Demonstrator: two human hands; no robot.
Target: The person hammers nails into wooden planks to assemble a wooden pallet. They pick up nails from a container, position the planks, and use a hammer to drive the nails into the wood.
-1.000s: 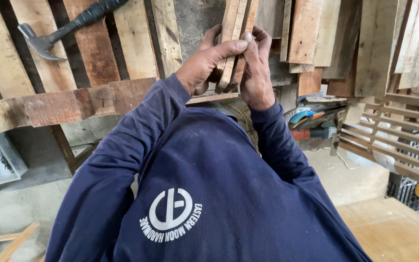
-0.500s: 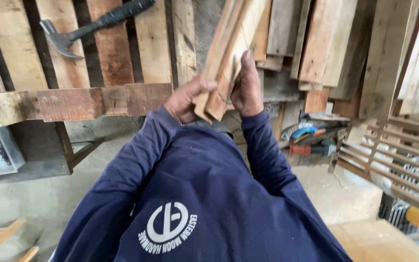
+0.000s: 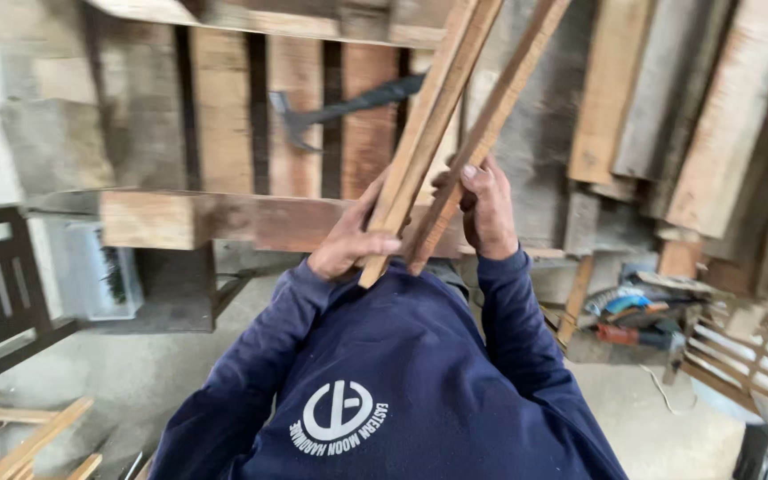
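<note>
The person stands facing a wall of stacked timber, both arms raised in front of the chest. The left hand [image 3: 348,244] is closed around the lower end of a bundle of thin wooden slats [image 3: 424,142], thumb across the near face. The right hand [image 3: 488,209] grips a further slat [image 3: 491,124] just to the right, fingers wrapped over its far side. The two hands sit close together, nearly touching, each clamped on wood. The slats rise steeply up and to the right, out of the top of the view, with their lower ends just above the person's navy sweatshirt [image 3: 393,382].

Progress, judged from the layout: the slats are lifted clear of any stack and carried in hand; they have not been set down or fitted anywhere. A slatted panel [image 3: 740,356] lies low at the right and loose strips [image 3: 20,436] lie at the near left, so placement appears to remain.

Behind the hands, a pallet [image 3: 251,213] leans against the wall with a hammer [image 3: 340,107] resting on it.

Compared with half a second earlier, the slats have fanned apart: they were pressed together as one bundle, and the right-hand slat now stands separate. The hammer, formerly at far left, now appears near centre, so the view has swung left.
</note>
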